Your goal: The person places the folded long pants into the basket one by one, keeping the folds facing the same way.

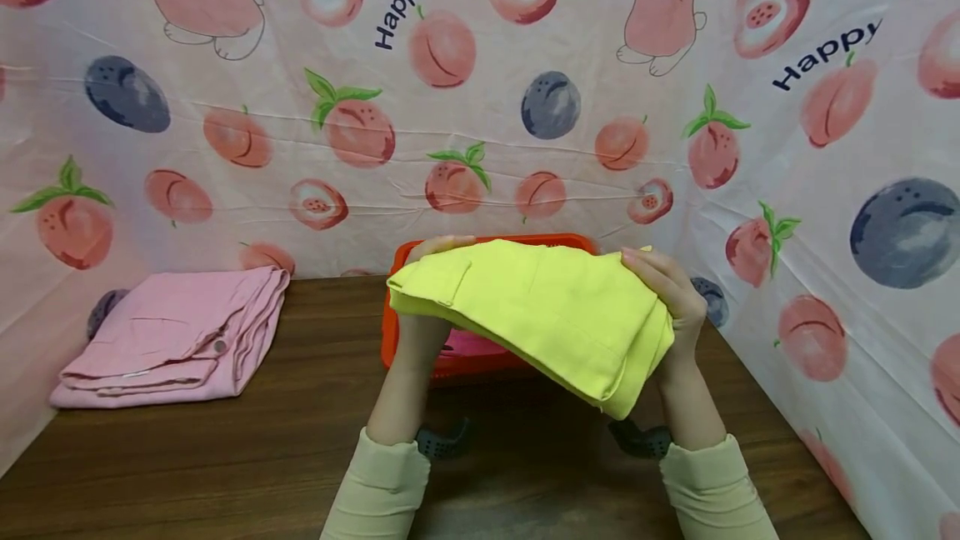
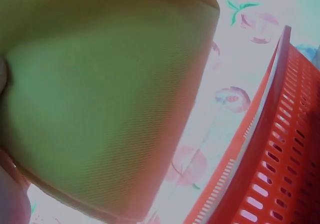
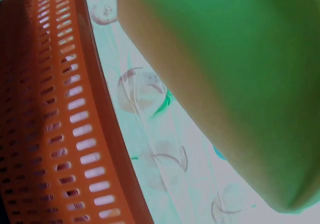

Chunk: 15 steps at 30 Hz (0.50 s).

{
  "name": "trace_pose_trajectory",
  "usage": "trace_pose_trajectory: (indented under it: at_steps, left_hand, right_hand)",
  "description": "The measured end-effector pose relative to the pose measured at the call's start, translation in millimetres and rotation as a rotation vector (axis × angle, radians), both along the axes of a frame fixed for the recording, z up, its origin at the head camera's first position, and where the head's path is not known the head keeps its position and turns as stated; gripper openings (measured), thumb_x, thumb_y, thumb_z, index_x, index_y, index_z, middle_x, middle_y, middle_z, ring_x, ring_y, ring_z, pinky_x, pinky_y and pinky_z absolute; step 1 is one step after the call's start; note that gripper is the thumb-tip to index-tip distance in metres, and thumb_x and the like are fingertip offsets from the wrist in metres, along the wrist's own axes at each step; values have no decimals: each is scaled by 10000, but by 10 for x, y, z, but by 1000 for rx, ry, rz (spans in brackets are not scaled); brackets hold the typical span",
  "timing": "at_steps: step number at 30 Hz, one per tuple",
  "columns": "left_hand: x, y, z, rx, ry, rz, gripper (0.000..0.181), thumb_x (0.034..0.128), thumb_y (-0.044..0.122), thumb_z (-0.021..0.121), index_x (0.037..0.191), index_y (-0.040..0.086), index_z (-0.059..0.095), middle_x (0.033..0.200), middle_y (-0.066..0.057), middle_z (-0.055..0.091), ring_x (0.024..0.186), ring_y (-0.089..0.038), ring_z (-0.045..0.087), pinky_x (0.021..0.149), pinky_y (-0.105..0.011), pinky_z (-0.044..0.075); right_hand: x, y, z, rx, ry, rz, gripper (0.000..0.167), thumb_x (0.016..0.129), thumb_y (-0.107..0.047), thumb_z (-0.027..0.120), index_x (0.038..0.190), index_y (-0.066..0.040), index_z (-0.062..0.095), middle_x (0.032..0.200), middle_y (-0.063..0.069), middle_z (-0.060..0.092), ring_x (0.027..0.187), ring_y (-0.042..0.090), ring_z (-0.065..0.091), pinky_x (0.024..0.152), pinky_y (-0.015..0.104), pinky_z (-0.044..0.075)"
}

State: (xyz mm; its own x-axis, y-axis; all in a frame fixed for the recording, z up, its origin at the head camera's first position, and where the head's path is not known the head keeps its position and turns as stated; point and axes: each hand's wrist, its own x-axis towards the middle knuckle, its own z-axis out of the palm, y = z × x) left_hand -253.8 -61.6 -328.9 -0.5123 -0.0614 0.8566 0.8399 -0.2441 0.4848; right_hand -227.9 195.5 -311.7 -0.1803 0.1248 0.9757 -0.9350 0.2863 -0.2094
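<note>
A folded bright yellow garment (image 1: 532, 298), with a stitched seam near its left end, is held up in the air in front of and partly over a red basket (image 1: 517, 238). My left hand (image 1: 423, 336) grips its left end, with much of the hand behind the cloth. At the other end my right hand (image 1: 678, 298) holds the garment, fingers over the top edge. The cloth slants down to the right. In the left wrist view the yellow cloth (image 2: 100, 103) fills much of the picture, and in the right wrist view the cloth (image 3: 240, 83) hangs above the basket's level.
Inside the basket lies something pink (image 1: 472, 344), mostly hidden. On the left of the dark wooden table (image 1: 322, 432) is a folded pink garment (image 1: 172, 323) with a metal button. A fruit-printed cloth (image 1: 480, 123) walls the back and sides.
</note>
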Motion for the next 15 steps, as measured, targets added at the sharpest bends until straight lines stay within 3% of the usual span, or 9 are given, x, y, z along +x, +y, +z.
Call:
trace_pose_trajectory:
  at_steps: [1, 4, 8, 11, 15]
  left_hand:
    - [-12, 3, 16, 30, -14, -9, 258, 966, 101, 564, 1184, -31, 526, 1067, -99, 650, 998, -228, 599, 862, -321, 481]
    - [6, 16, 48, 74, -103, 50, 314, 913, 0, 618, 1205, -33, 506, 984, 4, 653, 916, -133, 610, 802, -260, 497]
    - [56, 52, 112, 144, -313, 83, 601, 829, -188, 589, 1363, -72, 339, 1006, 35, 606, 933, -87, 578, 810, -230, 493]
    - [91, 75, 147, 88, -498, 171, 598, 845, -167, 571, 1367, -41, 310, 1072, -33, 574, 971, -75, 537, 846, -217, 468]
    - [161, 69, 185, -163, -710, 376, 386, 921, 59, 573, 1259, 5, 395, 962, -147, 566, 766, -193, 515, 689, -317, 470]
  right_hand:
    - [6, -23, 10, -8, 19, -24, 299, 955, -181, 561, 954, 74, 717, 947, 232, 669, 951, 239, 626, 910, 348, 464]
    - [22, -90, 42, -31, 61, -97, 268, 952, -160, 573, 931, 61, 724, 916, 241, 665, 920, 252, 626, 904, 352, 469]
    - [31, -169, 90, -58, 124, -180, 246, 964, -109, 552, 905, 45, 734, 879, 241, 667, 850, 315, 625, 883, 384, 473]
    - [24, -215, 116, -73, 192, -264, 246, 953, -92, 548, 867, 21, 749, 847, 219, 681, 781, 367, 620, 845, 460, 471]
    - [-6, -250, 113, -89, 246, -373, 237, 929, -99, 564, 831, -3, 758, 820, 184, 698, 718, 377, 619, 791, 529, 457]
